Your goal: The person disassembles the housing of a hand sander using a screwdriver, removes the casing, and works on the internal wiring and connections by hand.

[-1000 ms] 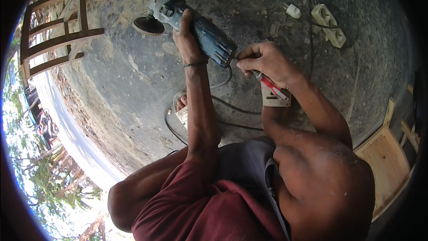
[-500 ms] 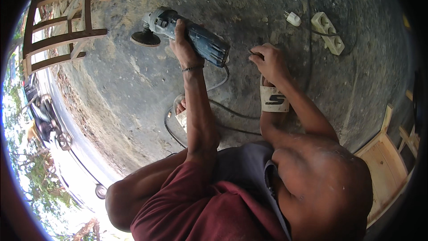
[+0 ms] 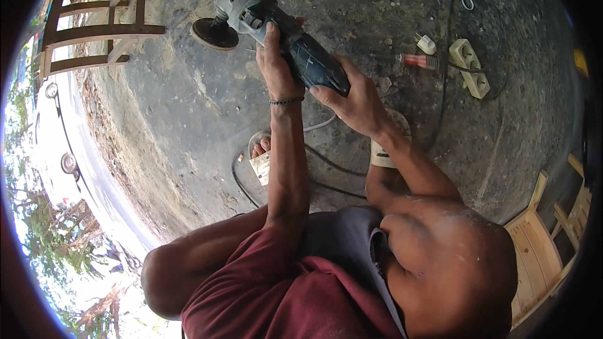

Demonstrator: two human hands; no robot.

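Observation:
A blue-and-grey angle grinder [image 3: 315, 63] is held up above the floor, tilted, with its head toward the far left. A round, worn disc [image 3: 215, 34] is fitted under the head. My left hand [image 3: 277, 66] wraps the middle of the body, thumb on top. My right hand [image 3: 357, 102] grips the rear end, its thumb along the near side. The grinder's cord [image 3: 326, 158] runs down past my feet. To the right of my right hand, a screwdriver with a red handle [image 3: 419, 61] is on the floor; its shaft is hard to make out.
A white plug [image 3: 426, 44] and a white socket strip [image 3: 470, 70] lie at the right, beside a dark cable and a white ring [image 3: 467, 2]. A dark wooden frame [image 3: 107, 34] stands far left. Pale wooden furniture [image 3: 534, 245] is at the lower right. My sandalled feet flank the cord.
My right hand has moved up and left from beside the grinder and closed on its rear end. The screwdriver now shows on the floor at the right. The grinder has risen slightly.

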